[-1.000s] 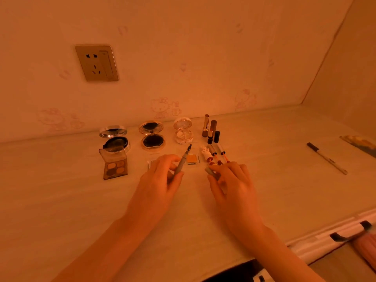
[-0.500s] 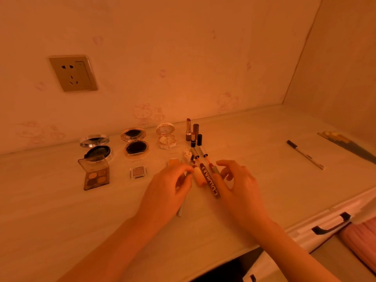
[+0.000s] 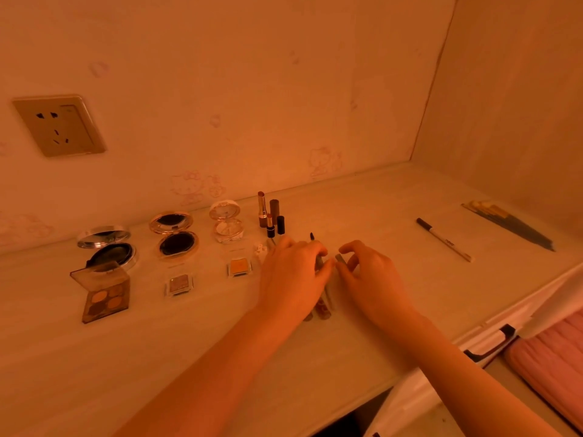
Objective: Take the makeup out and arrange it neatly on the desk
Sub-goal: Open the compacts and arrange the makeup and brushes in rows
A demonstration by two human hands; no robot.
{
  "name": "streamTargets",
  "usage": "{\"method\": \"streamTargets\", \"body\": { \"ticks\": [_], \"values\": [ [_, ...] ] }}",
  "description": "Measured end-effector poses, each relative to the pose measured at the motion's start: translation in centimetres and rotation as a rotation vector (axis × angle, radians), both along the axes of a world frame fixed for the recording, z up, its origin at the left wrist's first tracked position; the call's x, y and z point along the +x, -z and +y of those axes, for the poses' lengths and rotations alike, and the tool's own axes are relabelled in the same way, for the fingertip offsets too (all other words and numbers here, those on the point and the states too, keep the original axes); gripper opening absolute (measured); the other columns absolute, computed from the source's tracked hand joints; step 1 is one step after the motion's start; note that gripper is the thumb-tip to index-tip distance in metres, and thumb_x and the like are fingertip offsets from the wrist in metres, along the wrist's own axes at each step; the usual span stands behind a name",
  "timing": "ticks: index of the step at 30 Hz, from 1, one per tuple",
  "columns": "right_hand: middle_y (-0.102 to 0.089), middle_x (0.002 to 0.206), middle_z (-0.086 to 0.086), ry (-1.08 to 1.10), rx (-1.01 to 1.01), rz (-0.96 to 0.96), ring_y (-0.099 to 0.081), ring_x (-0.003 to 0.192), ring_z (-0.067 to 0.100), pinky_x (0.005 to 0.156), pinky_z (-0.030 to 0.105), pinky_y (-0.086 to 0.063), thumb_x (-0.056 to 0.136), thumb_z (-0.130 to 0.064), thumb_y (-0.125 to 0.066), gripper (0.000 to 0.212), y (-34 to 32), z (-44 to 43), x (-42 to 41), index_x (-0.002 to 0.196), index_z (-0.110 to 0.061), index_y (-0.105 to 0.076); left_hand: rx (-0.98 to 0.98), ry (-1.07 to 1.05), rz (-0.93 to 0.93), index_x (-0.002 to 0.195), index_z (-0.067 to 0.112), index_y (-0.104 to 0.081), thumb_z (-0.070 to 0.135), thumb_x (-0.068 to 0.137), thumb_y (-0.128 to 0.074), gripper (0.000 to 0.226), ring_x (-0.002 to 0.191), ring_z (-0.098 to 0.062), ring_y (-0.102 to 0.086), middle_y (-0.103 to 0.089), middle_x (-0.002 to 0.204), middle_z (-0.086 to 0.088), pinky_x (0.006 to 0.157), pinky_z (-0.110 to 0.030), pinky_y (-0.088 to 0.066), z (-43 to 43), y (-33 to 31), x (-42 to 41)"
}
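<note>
My left hand (image 3: pixel 293 275) lies over a row of lip gloss tubes (image 3: pixel 323 307) on the desk and pinches a mascara wand (image 3: pixel 311 236), whose dark brush tip sticks out past the fingers. My right hand (image 3: pixel 369 275) is right beside it, with thumb and forefinger closed on the grey end of a tube (image 3: pixel 340 258). Along the wall stand three open compacts (image 3: pixel 176 234) and a group of upright lipsticks (image 3: pixel 268 212). In front of them are an open eyeshadow palette (image 3: pixel 104 294) and two small single pans (image 3: pixel 239 267). Most of the tubes are hidden under my hands.
A white pen with a dark tip (image 3: pixel 444 239) lies on the desk to the right. Beyond it, by the side wall, lies a bundle of makeup brushes (image 3: pixel 508 225). A wall socket (image 3: pixel 58 126) is at the upper left. A drawer handle (image 3: pixel 492 345) shows below the desk's front edge.
Both hands have shifted right along the desk. The left hand has carried the mascara wand from beside the small pans to the tube row. The right hand now pinches a tube end.
</note>
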State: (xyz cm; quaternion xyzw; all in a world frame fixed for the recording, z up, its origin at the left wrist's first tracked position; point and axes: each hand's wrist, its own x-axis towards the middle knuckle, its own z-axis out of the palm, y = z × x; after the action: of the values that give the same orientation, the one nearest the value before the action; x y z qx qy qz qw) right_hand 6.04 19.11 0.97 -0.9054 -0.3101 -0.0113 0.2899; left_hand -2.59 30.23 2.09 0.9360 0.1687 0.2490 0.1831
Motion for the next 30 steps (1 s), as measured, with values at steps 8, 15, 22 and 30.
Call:
{"method": "streamTargets", "body": {
  "ticks": [8,15,22,30],
  "values": [
    [-0.058,0.108,-0.002,-0.02,-0.117,-0.142,-0.052,0.099,0.014,0.086,0.032,-0.048,0.096,-0.04,-0.044,0.029,0.6,-0.4,1.5,0.119,-0.025,-0.054,0.141,-0.022,0.158,0.1,0.026,-0.067,0.037,0.093,-0.054,0.018,0.1,-0.014,-0.045,-0.065,0.095,0.007,0.078,-0.028,-0.037,0.5,0.3,2.4],
    [-0.057,0.098,-0.007,-0.041,-0.063,-0.038,-0.051,0.092,0.01,0.081,0.026,-0.047,0.091,-0.041,-0.052,0.026,0.7,-0.6,1.9,0.113,-0.028,-0.059,0.204,-0.011,0.185,0.106,0.025,-0.066,0.044,0.093,-0.05,0.028,0.104,-0.015,-0.046,-0.064,0.102,0.007,0.086,-0.031,-0.041,0.7,0.6,2.4],
    [-0.056,0.1,-0.009,-0.158,-0.038,-0.039,-0.049,0.092,0.009,0.075,0.02,-0.036,0.093,-0.043,-0.048,0.03,0.8,-1.9,2.1,0.117,-0.029,-0.06,0.247,0.03,0.234,0.123,0.024,-0.057,0.046,0.095,-0.045,0.037,0.115,-0.016,-0.043,-0.058,0.12,0.005,0.094,-0.033,-0.039,0.0,0.7,1.5],
    [-0.053,0.108,-0.007,-0.294,-0.086,-0.085,-0.044,0.098,0.012,0.083,0.025,-0.039,0.095,-0.022,-0.048,0.032,1.3,-3.1,2.0,0.123,-0.036,-0.057,0.296,0.094,0.341,0.137,0.025,-0.045,0.064,0.089,-0.038,0.062,0.13,-0.019,-0.034,-0.047,0.138,0.006,0.111,-0.039,-0.022,-1.6,0.9,-0.8]
  ]
}}
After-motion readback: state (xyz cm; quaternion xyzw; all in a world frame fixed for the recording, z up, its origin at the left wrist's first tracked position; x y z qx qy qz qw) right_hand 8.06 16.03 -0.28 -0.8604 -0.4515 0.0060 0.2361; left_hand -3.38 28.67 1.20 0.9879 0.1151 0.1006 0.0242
